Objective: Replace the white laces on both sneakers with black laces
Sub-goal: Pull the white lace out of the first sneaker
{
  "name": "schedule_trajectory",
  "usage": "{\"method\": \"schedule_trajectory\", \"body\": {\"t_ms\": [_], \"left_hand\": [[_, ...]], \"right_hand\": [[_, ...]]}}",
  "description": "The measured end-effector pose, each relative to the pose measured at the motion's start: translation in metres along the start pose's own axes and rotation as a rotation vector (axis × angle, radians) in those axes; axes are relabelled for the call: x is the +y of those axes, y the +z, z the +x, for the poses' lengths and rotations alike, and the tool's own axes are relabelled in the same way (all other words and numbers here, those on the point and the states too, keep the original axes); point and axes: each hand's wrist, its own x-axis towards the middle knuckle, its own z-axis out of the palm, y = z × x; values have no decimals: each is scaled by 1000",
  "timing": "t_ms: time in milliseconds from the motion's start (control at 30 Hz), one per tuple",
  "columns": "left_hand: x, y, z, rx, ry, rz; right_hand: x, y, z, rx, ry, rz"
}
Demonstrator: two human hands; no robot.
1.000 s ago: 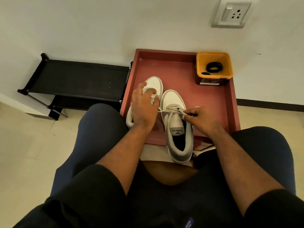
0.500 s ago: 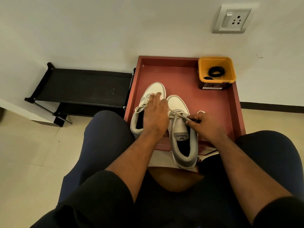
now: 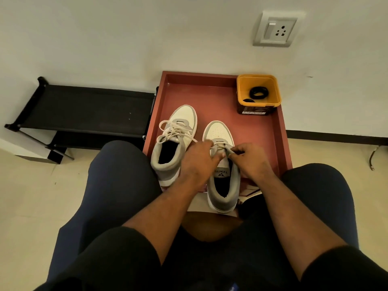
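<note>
Two white and grey sneakers stand side by side in a red tray (image 3: 212, 97). The left sneaker (image 3: 172, 148) has its white laces (image 3: 174, 131) tied loosely. On the right sneaker (image 3: 222, 179), both hands work at the top of the lacing. My left hand (image 3: 199, 158) presses on the shoe's left side by the eyelets. My right hand (image 3: 247, 158) pinches a white lace end (image 3: 227, 151) just above the tongue. Coiled black laces (image 3: 258, 92) lie in a yellow tub (image 3: 241, 89) at the tray's far right corner.
A low black rack (image 3: 88, 110) stands left of the tray against the white wall. A wall socket (image 3: 275, 29) is above the tub. My knees flank the tray, and a brown stool edge (image 3: 207, 227) shows between my legs.
My left hand left the left sneaker and came to the right sneaker's lacing. My right hand drew in from the side to the top of the tongue, still pinching the lace.
</note>
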Motion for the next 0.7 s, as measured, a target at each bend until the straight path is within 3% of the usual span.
{"method": "schedule_trajectory", "body": {"t_ms": [167,300,467,567,700], "left_hand": [[-23,-11,6,18,-177,-57],[-29,-20,6,26,-234,-76],[-19,-6,-6,-8,-34,-104],[-14,-5,-4,-3,22,-81],[-8,-3,-5,-27,170,211]], "right_hand": [[2,-13,0,7,66,-227],[8,-17,5,4,84,-241],[12,-6,9,-44,58,131],[7,-3,14,56,30,329],[6,0,25,98,-20,316]]}}
